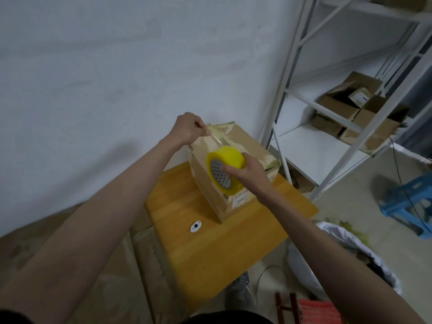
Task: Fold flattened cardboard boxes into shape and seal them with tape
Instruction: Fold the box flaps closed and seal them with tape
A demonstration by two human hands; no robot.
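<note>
Your left hand [188, 129] pinches the loose tape end [216, 137] at the far top edge of the box [236, 160], which stands on the tabletop [210, 244]. Your right hand [247, 171] grips the yellow tape roll [225, 169], likely pulling a strip taut for sealing.

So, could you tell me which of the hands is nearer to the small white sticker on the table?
Right. The right hand grips the tape roll above the sticker; the left hand pinches tape farther back.

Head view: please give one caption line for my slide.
Left hand pulls tape from yellow roll held by right hand over cardboard box.
</note>
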